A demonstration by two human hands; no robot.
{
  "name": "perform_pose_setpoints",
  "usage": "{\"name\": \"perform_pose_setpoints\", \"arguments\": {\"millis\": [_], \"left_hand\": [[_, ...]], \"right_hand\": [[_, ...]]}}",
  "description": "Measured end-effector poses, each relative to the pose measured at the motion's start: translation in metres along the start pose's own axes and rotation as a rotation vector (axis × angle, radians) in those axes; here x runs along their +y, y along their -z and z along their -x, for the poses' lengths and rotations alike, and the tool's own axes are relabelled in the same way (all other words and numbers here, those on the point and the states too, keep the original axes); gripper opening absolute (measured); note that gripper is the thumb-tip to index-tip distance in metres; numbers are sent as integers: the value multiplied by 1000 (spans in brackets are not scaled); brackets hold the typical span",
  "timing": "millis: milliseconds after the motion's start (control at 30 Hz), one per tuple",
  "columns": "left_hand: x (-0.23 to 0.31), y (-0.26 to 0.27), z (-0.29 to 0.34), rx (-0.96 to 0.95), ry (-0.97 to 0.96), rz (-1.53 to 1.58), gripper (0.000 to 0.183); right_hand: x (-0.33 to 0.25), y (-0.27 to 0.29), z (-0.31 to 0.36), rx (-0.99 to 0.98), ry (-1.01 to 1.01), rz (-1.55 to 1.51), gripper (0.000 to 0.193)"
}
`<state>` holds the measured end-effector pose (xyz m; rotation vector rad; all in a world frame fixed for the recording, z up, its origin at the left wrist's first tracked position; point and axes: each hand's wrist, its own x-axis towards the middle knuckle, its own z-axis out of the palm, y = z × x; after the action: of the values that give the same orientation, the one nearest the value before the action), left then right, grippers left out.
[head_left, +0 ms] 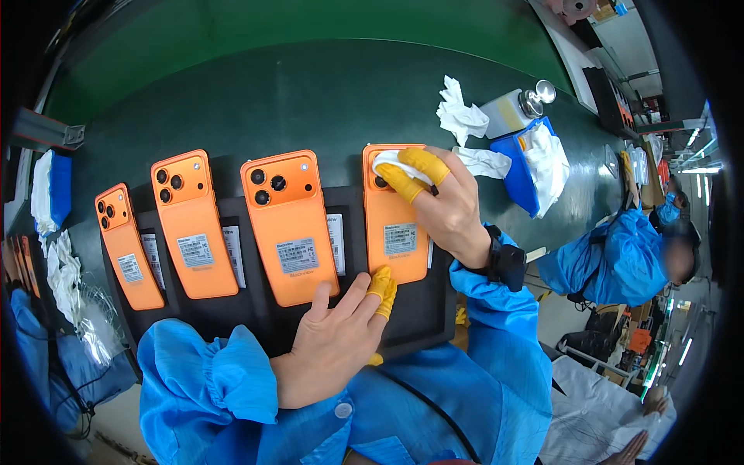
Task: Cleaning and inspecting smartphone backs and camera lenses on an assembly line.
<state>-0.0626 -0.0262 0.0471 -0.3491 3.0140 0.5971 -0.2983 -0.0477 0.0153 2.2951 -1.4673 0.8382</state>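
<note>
An orange smartphone [395, 209] lies back up at the right end of a row on a black tray [422, 325]. My right hand [453, 205], with yellow finger cots on its fingertips, pinches a folded white wipe [391, 161] against the phone's camera area, hiding most of the lenses. Fingers of my left hand [337, 333] are spread out, and its yellow-capped fingertips touch the phone's lower edge. To the left lie three more orange phones, one nearest my left hand [291, 225], one in the middle [198, 225] and one at the far left [128, 240]. Each carries a grey label.
Behind on the right stand a pump bottle [508, 112], crumpled white wipes [461, 116] and a blue box [519, 182] of wipes. Another blue box [60, 190] and loose wipes lie at the left. A person in blue [608, 263] is off to the right.
</note>
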Motion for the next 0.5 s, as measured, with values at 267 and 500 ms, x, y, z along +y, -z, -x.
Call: {"name": "perform_pose_setpoints", "arguments": {"millis": [267,500], "left_hand": [[1,0,2,1,12,-10,32],[-1,2,-4,-37,-9,5,34]], "right_hand": [[0,-6,-2,35,-13,13,32],[4,5,15,17,16,2,29]]}}
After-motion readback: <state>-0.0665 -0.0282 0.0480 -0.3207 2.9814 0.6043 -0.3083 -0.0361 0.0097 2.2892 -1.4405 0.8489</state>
